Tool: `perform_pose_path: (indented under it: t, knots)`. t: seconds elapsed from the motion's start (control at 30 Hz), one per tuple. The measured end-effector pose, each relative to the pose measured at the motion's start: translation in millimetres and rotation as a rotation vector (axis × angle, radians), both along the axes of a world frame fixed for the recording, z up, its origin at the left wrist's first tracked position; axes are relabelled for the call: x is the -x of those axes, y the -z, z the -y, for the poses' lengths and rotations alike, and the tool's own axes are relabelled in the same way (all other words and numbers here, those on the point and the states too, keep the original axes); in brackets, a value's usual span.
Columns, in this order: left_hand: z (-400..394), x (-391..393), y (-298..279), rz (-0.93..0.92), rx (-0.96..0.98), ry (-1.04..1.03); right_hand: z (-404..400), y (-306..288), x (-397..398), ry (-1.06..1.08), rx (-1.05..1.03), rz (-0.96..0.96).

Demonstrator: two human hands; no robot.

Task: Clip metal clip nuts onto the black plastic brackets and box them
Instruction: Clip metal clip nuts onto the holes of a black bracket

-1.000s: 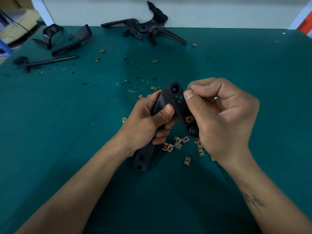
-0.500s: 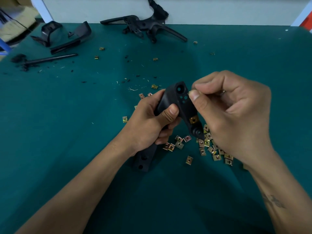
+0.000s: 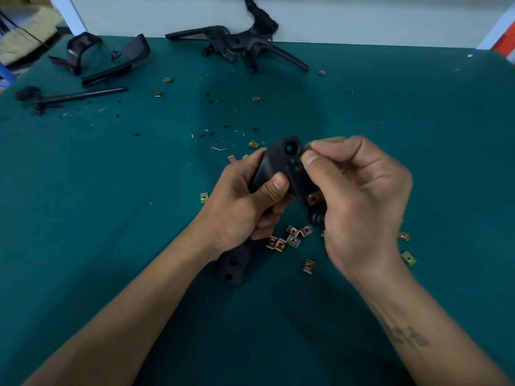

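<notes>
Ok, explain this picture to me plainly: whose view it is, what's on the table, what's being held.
The view is from a camera worn on a person's head, looking down at their own two bare hands over a green table. The left hand grips a black plastic bracket, which already carries one brass-coloured clip nut. The right hand pinches something small at the bracket's top edge, probably another nut; it is mostly hidden. Loose clip nuts lie scattered under the hands. More black plastic parts sit along the far edge.

Right hand [image 3: 359, 201] back in over the loose clip nuts [image 3: 289, 238], fingertips [image 3: 309, 156] again at the bracket [image 3: 289, 168] top.
</notes>
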State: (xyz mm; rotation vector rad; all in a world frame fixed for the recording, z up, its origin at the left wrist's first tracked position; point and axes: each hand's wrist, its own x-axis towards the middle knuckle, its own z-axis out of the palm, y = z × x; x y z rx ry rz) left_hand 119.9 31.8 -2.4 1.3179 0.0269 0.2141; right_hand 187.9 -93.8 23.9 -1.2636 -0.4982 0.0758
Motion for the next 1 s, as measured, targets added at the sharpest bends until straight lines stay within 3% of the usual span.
perform_pose_path:
  t: [0.33, 0.47, 0.63, 0.83, 1.0]
  knots:
    - [0, 3, -2, 0.018, -0.039, 0.006, 1, -1, 1, 0.036, -0.133, -0.237]
    - [0, 2, -2, 0.028, -0.007, 0.041, -1, -3, 0, -0.012, -0.157, -0.225]
    - [-3, 9, -3, 0.089, 0.049, 0.199, 28, -29, -53, -0.010, -0.419, -0.282]
    - [-2, 3, 4, 0.030, 0.083, 0.026, 14, -14, -23, -0.126, -0.151, -0.197]
    - [-1, 3, 4, 0.037, 0.068, 0.009, 10, -8, -13, -0.094, -0.088, -0.091]
